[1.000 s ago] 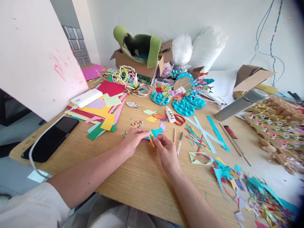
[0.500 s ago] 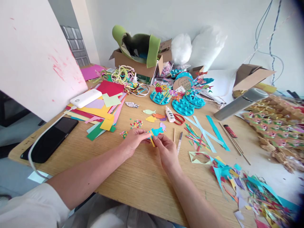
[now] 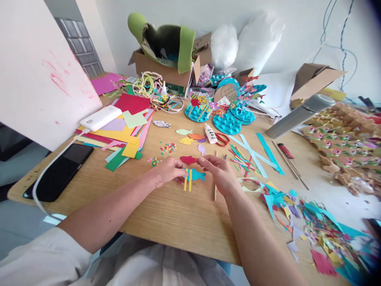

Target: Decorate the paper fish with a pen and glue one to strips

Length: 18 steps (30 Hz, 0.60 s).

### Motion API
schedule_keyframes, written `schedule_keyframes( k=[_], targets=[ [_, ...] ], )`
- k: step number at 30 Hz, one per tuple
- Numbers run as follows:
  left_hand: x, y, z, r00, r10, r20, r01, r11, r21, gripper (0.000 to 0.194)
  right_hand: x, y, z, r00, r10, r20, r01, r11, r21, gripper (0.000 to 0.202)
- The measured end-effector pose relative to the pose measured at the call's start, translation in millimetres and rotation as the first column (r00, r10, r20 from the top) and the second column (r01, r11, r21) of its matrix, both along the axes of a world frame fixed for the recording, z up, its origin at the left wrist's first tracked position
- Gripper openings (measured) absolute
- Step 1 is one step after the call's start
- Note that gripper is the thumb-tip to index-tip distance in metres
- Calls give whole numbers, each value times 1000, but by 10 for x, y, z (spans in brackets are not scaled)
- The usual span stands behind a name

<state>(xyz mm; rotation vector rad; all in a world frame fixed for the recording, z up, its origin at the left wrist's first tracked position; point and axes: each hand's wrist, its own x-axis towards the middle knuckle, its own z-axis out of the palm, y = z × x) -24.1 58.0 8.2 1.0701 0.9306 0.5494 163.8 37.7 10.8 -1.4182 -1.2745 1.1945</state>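
Observation:
A blue paper fish (image 3: 197, 174) with two narrow yellow strips (image 3: 188, 183) across it is pinched at its left end by my left hand (image 3: 168, 173), the strips' ends sticking out below. My right hand (image 3: 217, 171) has its thumb and fingertips closed on the tail of a red paper fish (image 3: 187, 160), just above the blue one. A thin wooden stick (image 3: 215, 192) lies beside and partly under my right hand. Beyond it lie a small lilac fish (image 3: 201, 149), a yellow fish (image 3: 187, 140) and a pale green fish (image 3: 183, 132).
Paper confetti (image 3: 168, 148) lies in small piles by my left hand. Further off stand a white glue bottle (image 3: 210, 134) and red scissors (image 3: 222, 139). Coloured strips (image 3: 244, 159) and paper scraps (image 3: 279, 210) cover the right. Paper sheets (image 3: 131, 131) and a phone (image 3: 61, 172) are left.
My hands have moved apart, the right one off the blue fish to the right. The red fish and both yellow strips now show clearly. The view has tipped down slightly.

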Motion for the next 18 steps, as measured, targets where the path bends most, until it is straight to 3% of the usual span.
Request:
schedule_keyframes(
  k=[3, 6, 18],
  targets=[
    [5, -10, -19, 996, -71, -54, 72, 997, 16, 7, -24, -28, 23, 980, 201, -6, -200, 973, -115, 40],
    [4, -10, -40, 991, -103, -84, 106, 994, 34, 5, -60, -45, 25, 953, 302, -9, -300, 943, -143, 39],
    [-9, -3, -34, 990, -109, -94, 114, 992, 50, 10, -54, -38, 22, 952, 303, -38, -305, 940, -150, 35]
  ],
)
